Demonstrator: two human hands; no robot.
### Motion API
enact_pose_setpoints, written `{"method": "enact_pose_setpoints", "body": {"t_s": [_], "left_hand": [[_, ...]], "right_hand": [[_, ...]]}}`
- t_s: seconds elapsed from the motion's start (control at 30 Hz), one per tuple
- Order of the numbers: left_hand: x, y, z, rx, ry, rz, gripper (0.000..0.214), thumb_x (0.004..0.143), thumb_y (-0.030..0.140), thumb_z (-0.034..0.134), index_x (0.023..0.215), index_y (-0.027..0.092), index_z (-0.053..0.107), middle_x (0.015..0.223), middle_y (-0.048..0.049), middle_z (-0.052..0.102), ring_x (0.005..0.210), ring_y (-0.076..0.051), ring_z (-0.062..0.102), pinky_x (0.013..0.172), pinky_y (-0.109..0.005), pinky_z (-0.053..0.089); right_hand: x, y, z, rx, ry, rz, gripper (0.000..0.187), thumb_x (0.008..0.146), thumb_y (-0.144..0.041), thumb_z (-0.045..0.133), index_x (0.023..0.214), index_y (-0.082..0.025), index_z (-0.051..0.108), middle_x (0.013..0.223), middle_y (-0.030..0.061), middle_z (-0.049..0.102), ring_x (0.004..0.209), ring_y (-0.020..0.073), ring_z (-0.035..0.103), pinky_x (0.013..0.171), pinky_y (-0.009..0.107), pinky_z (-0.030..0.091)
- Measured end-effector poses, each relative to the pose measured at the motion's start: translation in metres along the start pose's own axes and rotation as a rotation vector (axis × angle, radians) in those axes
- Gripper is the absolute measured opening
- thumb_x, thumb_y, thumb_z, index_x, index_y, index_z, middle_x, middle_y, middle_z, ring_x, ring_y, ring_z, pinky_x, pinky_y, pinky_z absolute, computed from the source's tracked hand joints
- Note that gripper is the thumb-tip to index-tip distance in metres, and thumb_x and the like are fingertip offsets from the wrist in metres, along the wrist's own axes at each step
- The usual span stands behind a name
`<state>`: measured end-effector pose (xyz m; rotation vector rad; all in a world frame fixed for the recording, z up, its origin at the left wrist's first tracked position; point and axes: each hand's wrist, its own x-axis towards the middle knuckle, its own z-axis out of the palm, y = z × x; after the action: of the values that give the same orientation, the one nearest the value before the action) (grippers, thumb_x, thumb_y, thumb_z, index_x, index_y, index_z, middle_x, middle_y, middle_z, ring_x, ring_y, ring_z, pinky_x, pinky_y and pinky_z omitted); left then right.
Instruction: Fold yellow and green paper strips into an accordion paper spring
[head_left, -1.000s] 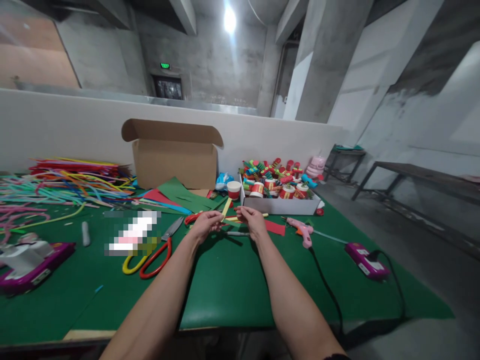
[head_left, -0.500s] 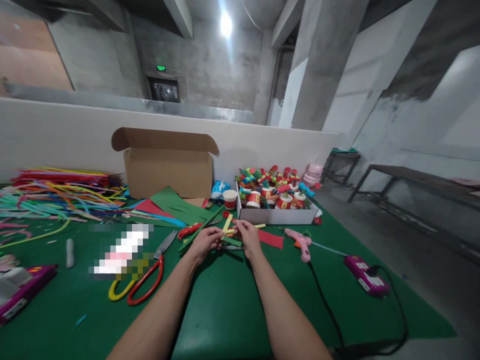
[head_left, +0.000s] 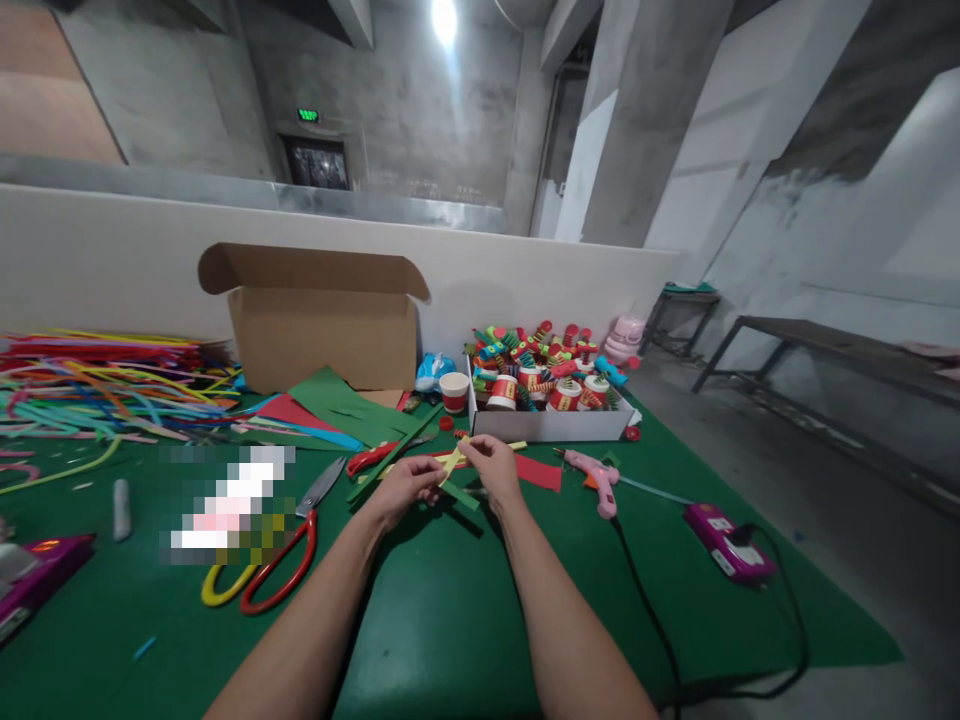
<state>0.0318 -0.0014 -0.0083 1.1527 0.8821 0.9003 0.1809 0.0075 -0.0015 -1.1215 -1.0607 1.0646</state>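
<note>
left hand (head_left: 401,488), right hand (head_left: 493,470), apparently pinching strips (head_left: 453,461)

Nothing can be read. The green lit sign (head_left: 307,115) over the doorway (head_left: 313,163), far beyond the left hand (head_left: 401,488), is too small; the red cup labels (head_left: 559,400) beyond the right hand (head_left: 491,470) blur.

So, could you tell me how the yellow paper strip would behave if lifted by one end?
Probably floppy: the yellow strip is thin and narrow, pinched between the left hand and right hand. Likely very light, so a nudge could shift it.
</note>
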Motion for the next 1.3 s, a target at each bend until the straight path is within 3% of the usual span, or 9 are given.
{"method": "enact_pose_setpoints", "body": {"t_s": [0.27,0.53,0.73,0.83,0.93,1.03,1.17,1.3], "left_hand": [[0.0,0.001,0.0,0.044,-0.035,0.029,0.033,0.058,0.04,0.075,0.063,0.013,0.057,0.054,0.0032,0.051,0.044,-0.006,0.046,0.046,-0.02,0.034],[0.0,-0.001,0.002,0.051,-0.05,0.035,0.033,0.059,0.041,0.075,0.066,0.013,0.058,0.054,0.0032,0.052,0.046,-0.007,0.047,0.048,-0.021,0.032],[0.0,0.0,0.002,0.016,-0.038,0.033,0.032,0.058,0.039,0.075,0.064,0.013,0.057,0.054,0.0035,0.05,0.045,-0.006,0.047,0.048,-0.02,0.033],[0.0,-0.001,0.0,-0.025,-0.009,0.018,0.033,0.056,0.039,0.076,0.064,0.014,0.056,0.055,0.0036,0.051,0.045,-0.006,0.047,0.047,-0.019,0.034],[0.0,0.0,-0.002,-0.043,0.016,0.01,0.035,0.055,0.039,0.077,0.064,0.014,0.055,0.055,0.0034,0.051,0.045,-0.006,0.047,0.046,-0.019,0.035],[0.0,0.0,-0.003,-0.052,0.019,0.01,0.035,0.054,0.039,0.077,0.064,0.014,0.055,0.056,0.0034,0.051,0.045,-0.006,0.047,0.046,-0.02,0.036],[0.001,-0.002,-0.004,-0.051,0.018,0.014,0.035,0.055,0.04,0.077,0.065,0.014,0.056,0.056,0.0032,0.052,0.045,-0.006,0.047,0.046,-0.02,0.036],[0.002,-0.003,-0.004,-0.015,0.026,0.04,0.035,0.056,0.042,0.076,0.066,0.014,0.057,0.055,0.0017,0.053,0.044,-0.006,0.046,0.047,-0.02,0.035]], "right_hand": [[0.003,0.007,-0.001,-0.015,0.0,-0.014,0.022,0.059,-0.039,0.061,0.057,-0.02,0.051,0.052,-0.0053,0.047,0.051,0.0105,0.043,0.05,0.022,0.038],[0.004,0.019,0.001,-0.051,-0.037,0.021,0.036,0.069,-0.053,0.049,0.056,-0.022,0.039,0.048,-0.0071,0.034,0.045,0.009,0.033,0.043,0.022,0.03],[0.006,0.016,-0.002,-0.132,0.04,-0.032,0.044,0.072,-0.059,0.049,0.052,-0.021,0.045,0.046,-0.0051,0.041,0.045,0.0097,0.039,0.044,0.023,0.032],[0.009,0.011,-0.008,-0.025,0.094,0.007,0.045,0.071,-0.061,0.049,0.052,-0.02,0.048,0.046,-0.0053,0.041,0.042,0.009,0.039,0.045,0.023,0.036],[0.012,0.009,-0.013,0.085,0.124,0.014,0.037,0.062,-0.055,0.063,0.058,-0.02,0.054,0.049,-0.0064,0.044,0.043,0.0079,0.04,0.048,0.023,0.04],[0.012,0.008,-0.013,0.165,0.105,0.028,0.034,0.057,-0.051,0.068,0.06,-0.019,0.055,0.049,-0.0075,0.045,0.043,0.0071,0.04,0.05,0.023,0.041],[0.006,0.004,-0.008,0.195,0.077,0.079,0.04,0.06,-0.054,0.065,0.049,-0.019,0.048,0.04,-0.0086,0.037,0.037,0.0055,0.034,0.044,0.021,0.037],[-0.005,-0.004,-0.002,0.163,-0.066,0.122,0.031,0.058,-0.046,0.071,0.064,-0.017,0.062,0.044,-0.0061,0.049,0.039,0.0061,0.04,0.043,0.019,0.032]]}}
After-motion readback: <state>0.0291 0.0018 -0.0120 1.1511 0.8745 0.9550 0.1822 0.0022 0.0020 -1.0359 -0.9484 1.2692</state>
